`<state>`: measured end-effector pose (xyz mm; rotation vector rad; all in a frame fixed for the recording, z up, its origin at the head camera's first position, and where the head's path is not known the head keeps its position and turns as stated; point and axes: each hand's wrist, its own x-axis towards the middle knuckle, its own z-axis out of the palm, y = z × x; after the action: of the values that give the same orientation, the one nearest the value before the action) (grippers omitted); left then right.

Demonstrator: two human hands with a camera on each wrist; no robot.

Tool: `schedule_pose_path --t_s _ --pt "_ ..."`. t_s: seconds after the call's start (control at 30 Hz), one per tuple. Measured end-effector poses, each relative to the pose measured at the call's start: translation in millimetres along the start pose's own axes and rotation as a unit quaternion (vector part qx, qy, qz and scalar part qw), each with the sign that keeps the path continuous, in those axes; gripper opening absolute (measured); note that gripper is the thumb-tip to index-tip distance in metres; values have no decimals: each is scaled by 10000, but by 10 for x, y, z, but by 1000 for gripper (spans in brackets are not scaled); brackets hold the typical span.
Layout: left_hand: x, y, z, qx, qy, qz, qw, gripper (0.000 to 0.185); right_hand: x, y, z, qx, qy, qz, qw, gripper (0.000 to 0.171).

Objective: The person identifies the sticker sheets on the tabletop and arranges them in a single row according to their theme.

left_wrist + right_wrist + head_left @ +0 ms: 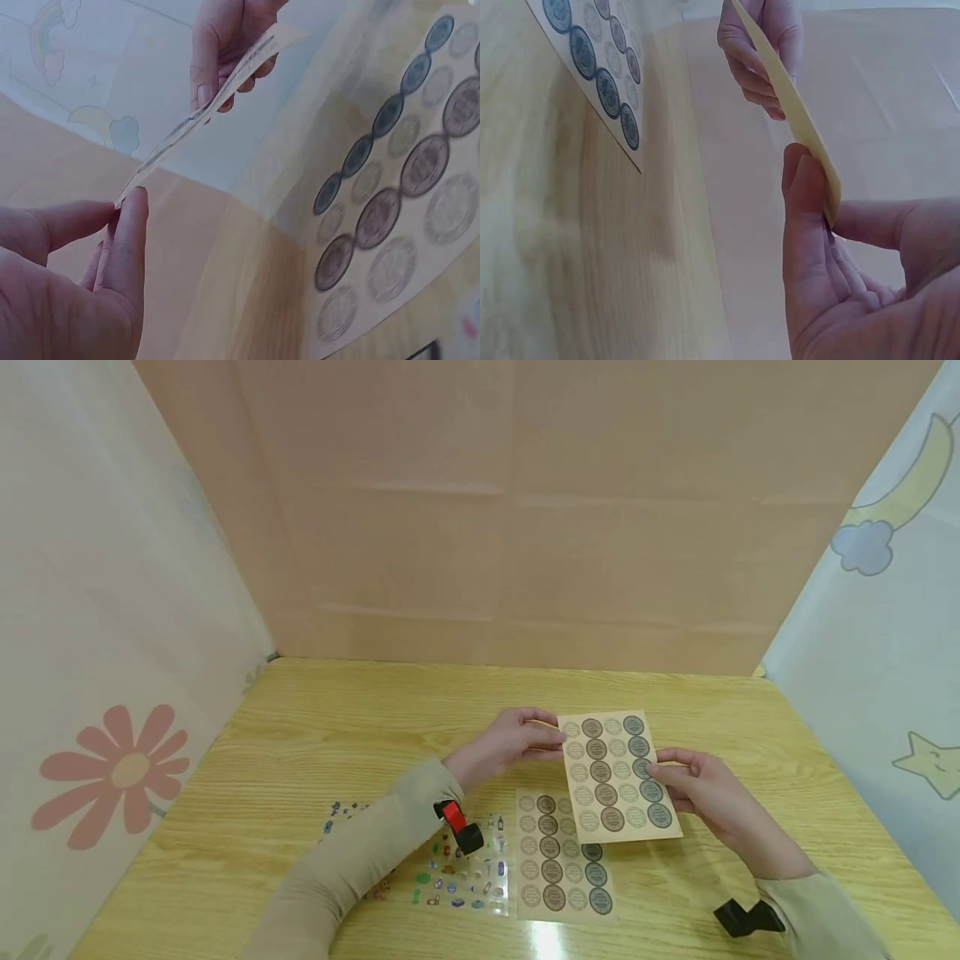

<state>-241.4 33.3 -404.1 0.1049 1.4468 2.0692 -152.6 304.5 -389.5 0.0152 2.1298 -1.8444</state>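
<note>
Both hands hold one kraft sticker sheet [615, 774] with rows of round stickers a little above the wooden table [300, 735]. My left hand [553, 740] pinches its left edge between thumb and fingers. My right hand [660, 770] pinches its right edge. The left wrist view shows the sheet edge-on [202, 112] between my left hand [120, 206] and my right hand [225, 52]. In the right wrist view the sheet [795, 112] runs from my right hand [821, 195] to my left hand [761, 52].
A second kraft sticker sheet [562, 860] lies flat under the held one. A clear sheet of small colourful stickers [465, 872] lies to its left, and another [341, 814] shows partly under my left arm. A cardboard wall [525, 527] stands behind, with curtains on both sides.
</note>
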Motion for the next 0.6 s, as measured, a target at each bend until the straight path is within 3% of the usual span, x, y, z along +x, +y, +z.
schedule_pose_path --t_s 0.27,0.6 --pt "-166 -188 133 150 -320 -234 9991 25 -204 98 -13 186 -108 -19 9998 28" --pt "-257 -431 301 413 -47 -154 9990 18 -340 253 -182 299 -420 62 9987 17"
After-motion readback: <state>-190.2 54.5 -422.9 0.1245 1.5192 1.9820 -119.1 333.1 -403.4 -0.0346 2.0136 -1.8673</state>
